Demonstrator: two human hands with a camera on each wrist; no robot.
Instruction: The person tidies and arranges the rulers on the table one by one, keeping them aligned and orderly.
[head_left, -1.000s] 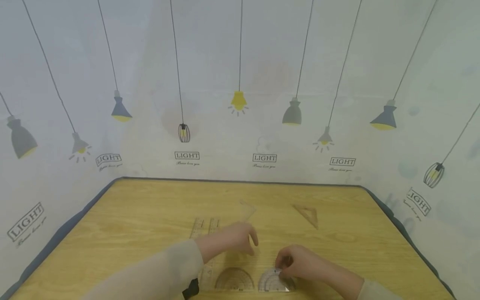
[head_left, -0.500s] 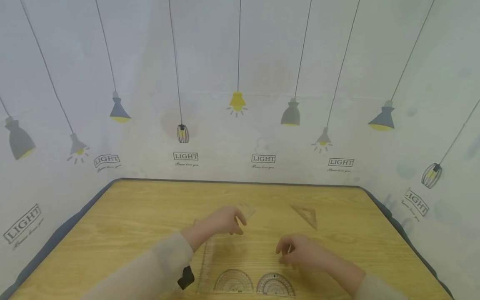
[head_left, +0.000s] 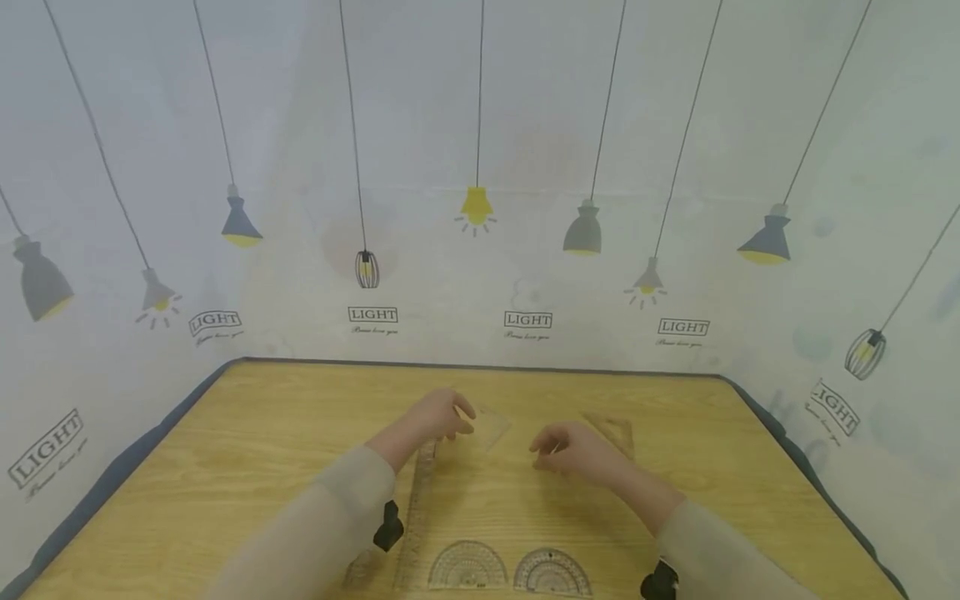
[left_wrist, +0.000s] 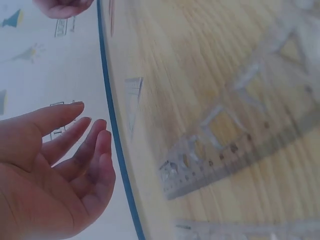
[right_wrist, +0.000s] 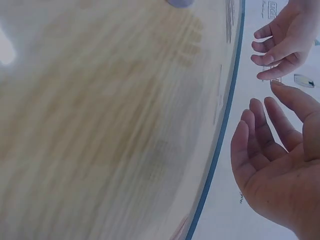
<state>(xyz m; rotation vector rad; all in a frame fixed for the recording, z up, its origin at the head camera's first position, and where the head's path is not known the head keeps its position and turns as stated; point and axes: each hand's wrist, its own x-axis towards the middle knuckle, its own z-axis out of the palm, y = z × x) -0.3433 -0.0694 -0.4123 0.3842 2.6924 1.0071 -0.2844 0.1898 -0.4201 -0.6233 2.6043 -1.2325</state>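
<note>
My left hand [head_left: 444, 414], fingers loosely bent with nothing in them, hovers just left of a clear set square [head_left: 491, 427] near the middle of the table. My right hand [head_left: 576, 450] hangs above the wood, also holding nothing, and partly covers a second, brownish-looking set square [head_left: 621, 431]. Two clear protractors, a left one [head_left: 468, 565] and a right one [head_left: 552, 572], lie side by side at the near edge. A clear ruler [head_left: 414, 533] lies left of them. In the left wrist view, a ruler with cut-out shapes [left_wrist: 220, 127] lies below the left hand.
The wooden table [head_left: 262, 467] has a dark edge [head_left: 480, 364] along a wall covering [head_left: 450, 125] printed with hanging lamps. Another clear ruler [head_left: 360, 570] is mostly hidden under the left sleeve. Black wrist devices sit below both arms, one by the left sleeve [head_left: 300, 533].
My right hand has left the right protractor and moved forward across the table. My left hand has moved forward and a little left, up to beside the clear set square.
</note>
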